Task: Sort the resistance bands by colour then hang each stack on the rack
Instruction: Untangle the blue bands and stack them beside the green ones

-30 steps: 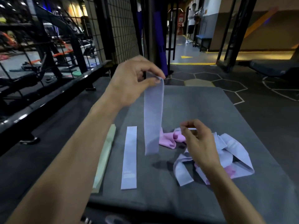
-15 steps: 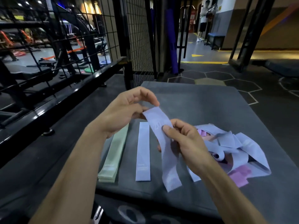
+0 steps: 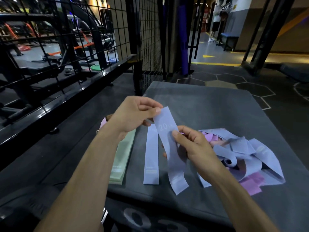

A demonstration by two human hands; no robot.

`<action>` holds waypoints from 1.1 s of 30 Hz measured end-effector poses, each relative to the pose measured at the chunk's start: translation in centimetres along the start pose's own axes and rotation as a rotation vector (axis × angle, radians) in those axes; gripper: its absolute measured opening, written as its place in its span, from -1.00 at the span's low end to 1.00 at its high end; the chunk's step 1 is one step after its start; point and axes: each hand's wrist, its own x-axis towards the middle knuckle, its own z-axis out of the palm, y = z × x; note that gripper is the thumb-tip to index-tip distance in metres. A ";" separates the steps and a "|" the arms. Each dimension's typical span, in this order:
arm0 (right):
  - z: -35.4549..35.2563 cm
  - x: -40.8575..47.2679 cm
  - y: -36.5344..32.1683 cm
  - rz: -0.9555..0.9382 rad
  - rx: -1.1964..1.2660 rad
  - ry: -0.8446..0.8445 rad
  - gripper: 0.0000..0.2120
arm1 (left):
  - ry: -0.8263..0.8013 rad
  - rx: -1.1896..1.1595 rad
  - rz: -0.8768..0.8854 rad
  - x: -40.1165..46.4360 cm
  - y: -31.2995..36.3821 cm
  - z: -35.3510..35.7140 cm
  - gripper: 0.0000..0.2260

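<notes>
Since half a second ago we have lifted the lavender band (image 3: 168, 141) slightly and flattened it, so the printed "20" now faces us. Our left hand (image 3: 133, 117) pinches its top end between thumb and fingers; our right hand (image 3: 192, 144) pinches it partway down, fingers curled behind it. The band hangs just right of the lavender stack (image 3: 151, 156), its lower end over the near edge of the grey mat (image 3: 209, 106).

Sorting looks well begun but far from finished. Left of the lavender stack lies a green stack (image 3: 122, 158), clearly several bands deep. The lavender stack shows one band, possibly more beneath; from this angle we cannot tell. Right of it, past our right hand, sits the unsorted heap (image 3: 247, 154): perhaps three or four lavender bands and two or so pink ones, too tangled to count. No pink stack exists yet, and nothing hangs on a rack.

So: two stacks, one band in hand, one heap.
</notes>
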 end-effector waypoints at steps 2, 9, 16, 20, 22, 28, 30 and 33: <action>0.0 0.1 0.5 0.058 -0.003 -0.062 -0.80 | 0.178 0.078 0.085 0.6 -0.4 0.0 -0.93; -0.2 -0.7 3.8 0.280 -0.411 -0.263 -0.68 | 0.491 0.317 0.215 3.2 -3.5 -0.4 -0.84; 0.0 -1.2 5.7 0.455 -0.593 -0.206 -0.69 | 0.527 0.324 0.155 5.4 -6.7 0.4 -0.85; 0.7 -1.2 6.5 0.519 -0.436 -0.214 -0.68 | 0.484 0.389 0.130 7.0 -9.3 1.3 -0.83; 0.9 -1.0 6.8 0.508 -0.417 -0.187 -0.71 | 0.428 0.457 0.128 7.8 -10.4 1.8 -0.83; 1.3 0.5 7.7 0.489 -0.410 -0.174 -0.71 | 0.289 0.602 0.045 11.0 -13.3 2.1 -0.84; 1.7 1.1 7.9 0.482 -0.417 -0.172 -0.70 | 0.266 0.636 0.046 12.2 -13.8 2.4 -0.83; 2.1 2.1 8.5 0.496 -0.399 -0.171 -0.69 | 0.228 0.673 0.065 13.8 -14.4 2.8 -0.83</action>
